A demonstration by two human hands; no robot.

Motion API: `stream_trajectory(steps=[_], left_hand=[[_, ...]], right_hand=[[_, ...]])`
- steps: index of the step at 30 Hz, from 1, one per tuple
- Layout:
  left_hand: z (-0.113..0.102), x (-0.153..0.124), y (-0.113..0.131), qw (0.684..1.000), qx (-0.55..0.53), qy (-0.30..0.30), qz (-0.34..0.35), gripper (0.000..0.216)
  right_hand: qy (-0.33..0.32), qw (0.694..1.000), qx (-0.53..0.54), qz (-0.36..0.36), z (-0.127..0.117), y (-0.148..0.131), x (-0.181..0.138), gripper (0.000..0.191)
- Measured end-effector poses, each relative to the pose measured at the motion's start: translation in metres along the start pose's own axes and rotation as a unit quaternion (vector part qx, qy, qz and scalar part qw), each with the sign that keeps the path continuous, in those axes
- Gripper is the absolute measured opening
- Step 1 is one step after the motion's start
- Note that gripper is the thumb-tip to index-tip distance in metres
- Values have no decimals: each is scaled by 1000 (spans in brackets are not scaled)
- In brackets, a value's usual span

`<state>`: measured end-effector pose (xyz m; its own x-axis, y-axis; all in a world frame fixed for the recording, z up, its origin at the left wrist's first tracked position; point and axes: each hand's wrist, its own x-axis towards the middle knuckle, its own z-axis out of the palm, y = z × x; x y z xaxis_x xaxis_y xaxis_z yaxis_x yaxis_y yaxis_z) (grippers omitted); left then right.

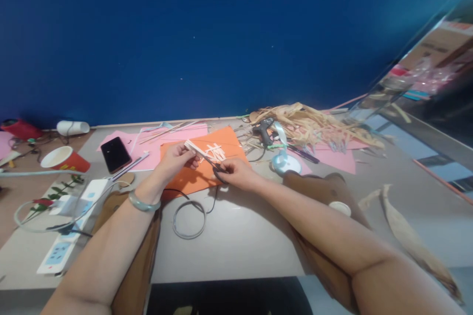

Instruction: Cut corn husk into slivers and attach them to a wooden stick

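Note:
My left hand (173, 161) pinches a small bundle of thin pale strips (192, 146) over an orange sheet (190, 180). Dark-handled scissors (219, 172) are in my right hand (239, 174), its fingers closed round the handles. The blades point up and left toward the held strips; whether they touch is too small to tell. Just beyond the scissors, cut pale pieces (216, 151) lie in a loose pile on the orange sheet. My left wrist wears a pale bangle (143, 203).
A black glue gun (263, 131), a ribbon spool (286, 163) and a heap of dry husks (303, 125) lie right of the sheet. To the left are a phone (116, 154), a power strip (76, 226) and a paper cup (70, 159). A coiled cable (189, 237) lies in front.

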<state>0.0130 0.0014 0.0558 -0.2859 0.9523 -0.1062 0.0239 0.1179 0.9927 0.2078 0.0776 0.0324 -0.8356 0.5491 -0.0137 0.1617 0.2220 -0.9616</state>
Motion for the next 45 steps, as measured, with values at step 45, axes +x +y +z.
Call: stream_trajectory(steps=[45], left_hand=[[-4, 13, -13, 991, -35, 130, 7, 25]], right_hand=[[141, 959, -132, -207, 4, 4, -1, 30]])
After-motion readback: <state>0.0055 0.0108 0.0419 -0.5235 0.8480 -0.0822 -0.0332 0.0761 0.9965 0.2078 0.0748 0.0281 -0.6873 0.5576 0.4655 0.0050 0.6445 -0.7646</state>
